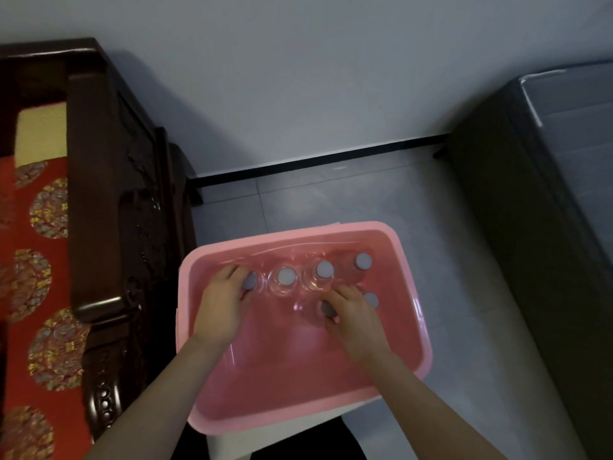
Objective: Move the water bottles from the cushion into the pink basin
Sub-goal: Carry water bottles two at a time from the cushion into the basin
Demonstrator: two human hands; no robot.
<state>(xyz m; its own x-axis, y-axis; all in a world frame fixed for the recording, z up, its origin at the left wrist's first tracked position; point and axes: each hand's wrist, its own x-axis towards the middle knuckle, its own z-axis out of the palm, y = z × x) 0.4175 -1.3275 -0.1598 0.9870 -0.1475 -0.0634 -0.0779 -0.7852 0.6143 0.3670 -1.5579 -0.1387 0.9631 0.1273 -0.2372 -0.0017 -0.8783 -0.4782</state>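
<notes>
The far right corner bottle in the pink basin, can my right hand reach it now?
Probably yes, once freed: the right hand grips another bottle, and the corner bottle stands just beyond it, its cap uncovered from above.

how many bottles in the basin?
6, all in the pink basin. Back row: leftmost bottle in the left hand, second bottle, third bottle, fourth bottle. Front: front bottle in the right hand, front-right bottle beside it. None seems hidden.

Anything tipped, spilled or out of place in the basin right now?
Nothing stands out. All six capped bottles stand upright inside the pink basin, four in a back row, two in front. The left hand grips the leftmost bottle, the right hand a front bottle. No spill shows.
</notes>
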